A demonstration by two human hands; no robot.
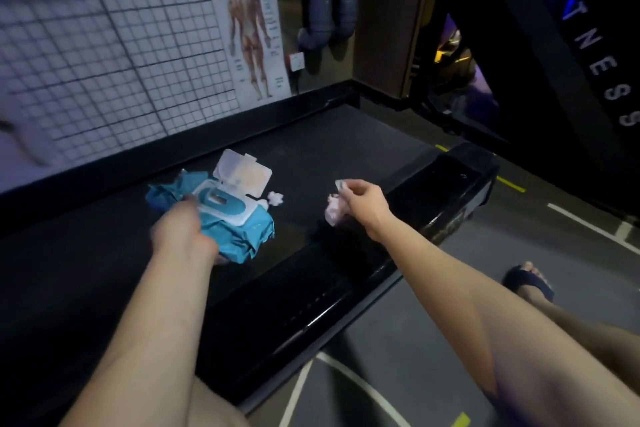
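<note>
A blue pack of wet wipes (242, 229) lies on a black treadmill belt (311, 156), its clear flip lid (242, 174) standing open. My left hand (180, 232) grips the pack at its near left side. A small white bit of wipe (275, 198) sticks out just right of the lid. To the right, my right hand (363, 201) pinches a crumpled white wipe (334, 211) above the belt, apart from the pack.
The treadmill's black side rail (415, 225) runs along the right. A wall with a wire grid (121, 45) and an anatomy poster (249, 35) stands behind. A dark machine frame (554, 45) rises at right. My sandalled foot (526, 281) is on the grey floor.
</note>
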